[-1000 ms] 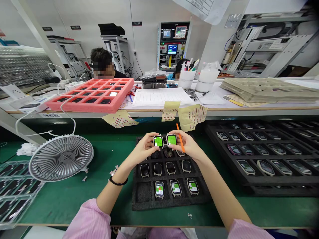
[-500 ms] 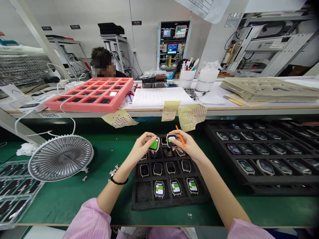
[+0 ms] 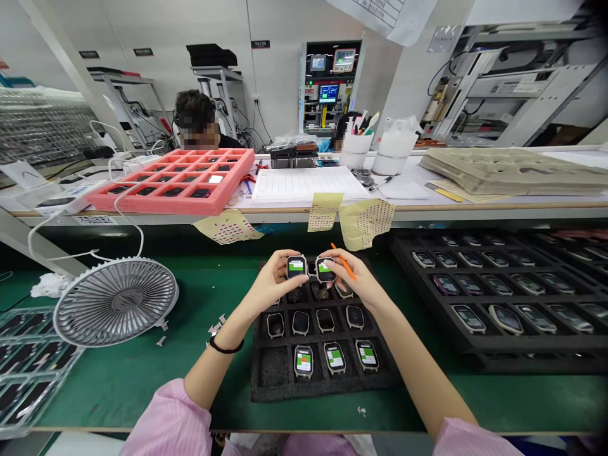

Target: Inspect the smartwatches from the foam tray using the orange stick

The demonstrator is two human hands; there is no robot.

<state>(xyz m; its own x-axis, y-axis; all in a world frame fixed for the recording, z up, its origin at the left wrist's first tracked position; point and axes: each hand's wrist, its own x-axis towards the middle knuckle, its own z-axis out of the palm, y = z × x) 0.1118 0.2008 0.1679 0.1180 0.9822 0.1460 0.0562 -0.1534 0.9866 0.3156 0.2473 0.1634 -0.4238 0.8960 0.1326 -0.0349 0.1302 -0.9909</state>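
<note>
Above the far part of a black foam tray, my left hand holds a smartwatch by its edges, its lit screen showing green and white. Close beside it, my right hand grips a second smartwatch, also lit green and white. An orange stick-like tool, perhaps a pen, is tucked in the fingers of my right hand. The tray's front row holds watches with lit screens, such as a smartwatch with some red. Dark-screened watches lie in the row behind; the fingers partly hide the far rows.
A round grey fan stands left, beside a clear tray of dark parts. More black foam trays of watches lie right. On the shelf sit a pink foam tray, papers and a pen cup. Two people sit beyond.
The left watch has turned from tilted to nearly upright, and its screen has gone from mostly green to green with white lines. My left thumb has shifted to its lower edge. The right hand has barely moved.
</note>
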